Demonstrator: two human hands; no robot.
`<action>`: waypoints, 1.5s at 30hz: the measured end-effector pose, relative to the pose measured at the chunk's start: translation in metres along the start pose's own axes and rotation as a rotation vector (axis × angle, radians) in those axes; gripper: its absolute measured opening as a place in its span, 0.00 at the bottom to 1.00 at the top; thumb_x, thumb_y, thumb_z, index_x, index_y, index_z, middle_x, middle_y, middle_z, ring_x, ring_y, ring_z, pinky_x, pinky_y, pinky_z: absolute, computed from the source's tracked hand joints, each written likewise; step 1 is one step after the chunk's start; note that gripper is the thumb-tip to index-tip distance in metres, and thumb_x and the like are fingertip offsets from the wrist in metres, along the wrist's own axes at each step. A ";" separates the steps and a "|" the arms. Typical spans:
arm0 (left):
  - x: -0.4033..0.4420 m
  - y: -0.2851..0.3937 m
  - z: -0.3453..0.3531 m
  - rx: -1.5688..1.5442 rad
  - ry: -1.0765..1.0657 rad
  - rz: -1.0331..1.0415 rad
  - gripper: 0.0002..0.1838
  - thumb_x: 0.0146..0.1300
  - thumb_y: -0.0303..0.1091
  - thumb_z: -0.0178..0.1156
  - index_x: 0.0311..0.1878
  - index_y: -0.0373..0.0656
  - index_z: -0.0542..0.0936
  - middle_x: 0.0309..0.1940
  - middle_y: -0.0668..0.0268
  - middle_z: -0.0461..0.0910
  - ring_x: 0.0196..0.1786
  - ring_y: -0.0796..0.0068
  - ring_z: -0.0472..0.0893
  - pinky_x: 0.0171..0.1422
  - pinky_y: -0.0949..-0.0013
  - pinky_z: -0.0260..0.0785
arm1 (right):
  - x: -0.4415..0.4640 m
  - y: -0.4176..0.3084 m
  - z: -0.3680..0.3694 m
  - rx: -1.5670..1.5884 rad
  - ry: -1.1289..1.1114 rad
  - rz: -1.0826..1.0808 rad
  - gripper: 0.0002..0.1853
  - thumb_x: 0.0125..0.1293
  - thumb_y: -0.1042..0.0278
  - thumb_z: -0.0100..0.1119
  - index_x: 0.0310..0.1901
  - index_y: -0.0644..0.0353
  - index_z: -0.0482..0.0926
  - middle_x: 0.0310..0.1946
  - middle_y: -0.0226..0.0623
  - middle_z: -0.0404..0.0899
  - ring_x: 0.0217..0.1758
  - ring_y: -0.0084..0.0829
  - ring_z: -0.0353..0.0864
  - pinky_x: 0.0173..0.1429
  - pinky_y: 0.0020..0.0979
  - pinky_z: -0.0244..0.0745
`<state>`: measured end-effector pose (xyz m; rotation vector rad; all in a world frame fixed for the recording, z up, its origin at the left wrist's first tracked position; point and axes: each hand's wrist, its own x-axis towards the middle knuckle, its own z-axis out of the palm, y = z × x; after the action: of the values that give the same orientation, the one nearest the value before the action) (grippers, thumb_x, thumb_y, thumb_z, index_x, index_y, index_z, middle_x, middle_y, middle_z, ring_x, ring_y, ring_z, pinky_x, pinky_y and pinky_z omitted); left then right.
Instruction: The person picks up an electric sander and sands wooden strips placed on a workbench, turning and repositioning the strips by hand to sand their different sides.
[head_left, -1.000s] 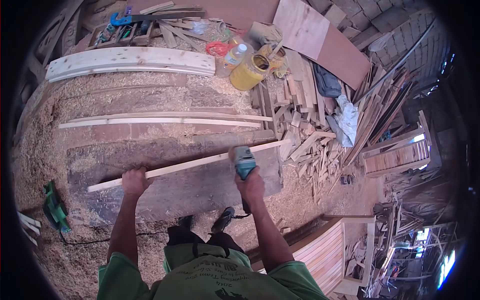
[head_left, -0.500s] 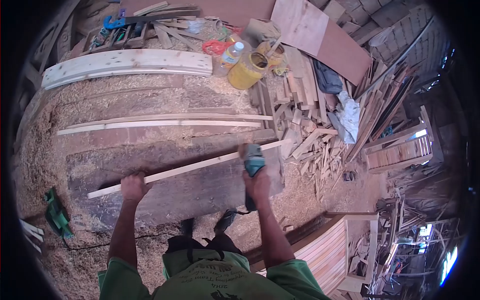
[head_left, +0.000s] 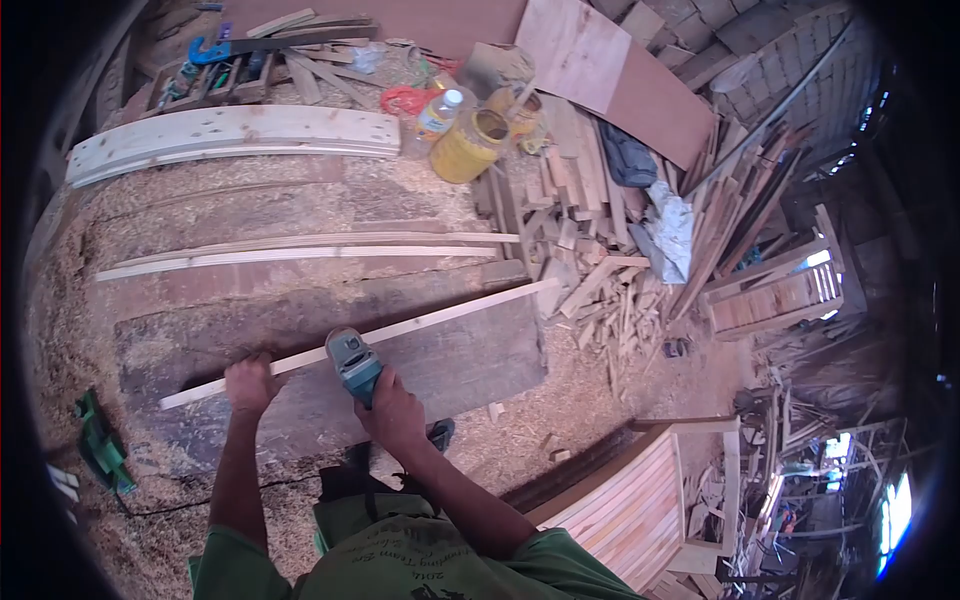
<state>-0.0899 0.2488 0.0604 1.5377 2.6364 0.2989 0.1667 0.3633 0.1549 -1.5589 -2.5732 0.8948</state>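
A long thin wood strip (head_left: 440, 317) lies slantwise across the dark worn board (head_left: 460, 362). Near the strip's left end, my left hand (head_left: 250, 385) is closed around it. My right hand (head_left: 392, 412) grips a teal power tool (head_left: 358, 368) with a round disc at its head. That disc is at the strip, a short way right of my left hand; whether it touches the wood I cannot tell.
Two thin strips (head_left: 300, 255) lie beyond the board, with wider planks (head_left: 240, 135) behind them. A yellow container (head_left: 468, 147) and a bottle (head_left: 438, 115) stand at the back. Wood offcuts (head_left: 610, 300) are heaped at right. A green tool (head_left: 102, 445) lies at left on shavings.
My right hand and the power tool first moved right along the strip, then far left toward my left hand. My left hand stays on the strip. The whole view has shifted slightly.
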 end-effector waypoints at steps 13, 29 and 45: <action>-0.001 -0.007 0.010 0.000 0.054 0.030 0.21 0.47 0.49 0.78 0.37 0.46 0.84 0.35 0.61 0.84 0.37 0.52 0.86 0.41 0.49 0.76 | 0.070 0.178 -0.127 -0.118 0.377 0.308 0.35 0.60 0.47 0.72 0.54 0.70 0.68 0.36 0.64 0.85 0.40 0.66 0.86 0.47 0.59 0.82; -0.001 -0.012 0.018 0.057 0.082 0.045 0.24 0.47 0.53 0.79 0.38 0.46 0.84 0.31 0.56 0.83 0.36 0.47 0.85 0.40 0.47 0.75 | 0.128 0.332 -0.217 0.044 0.459 0.464 0.36 0.57 0.45 0.72 0.54 0.70 0.71 0.41 0.65 0.85 0.46 0.63 0.87 0.52 0.54 0.82; 0.000 -0.003 0.009 0.020 0.045 -0.016 0.22 0.47 0.49 0.80 0.38 0.47 0.84 0.33 0.54 0.84 0.38 0.47 0.85 0.42 0.46 0.76 | 0.079 0.139 -0.107 -0.033 0.044 0.117 0.35 0.63 0.52 0.69 0.60 0.64 0.61 0.45 0.59 0.84 0.42 0.61 0.88 0.47 0.56 0.85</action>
<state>-0.0904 0.2484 0.0506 1.5325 2.6925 0.3112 0.2705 0.5255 0.1571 -1.7334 -2.5020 0.8209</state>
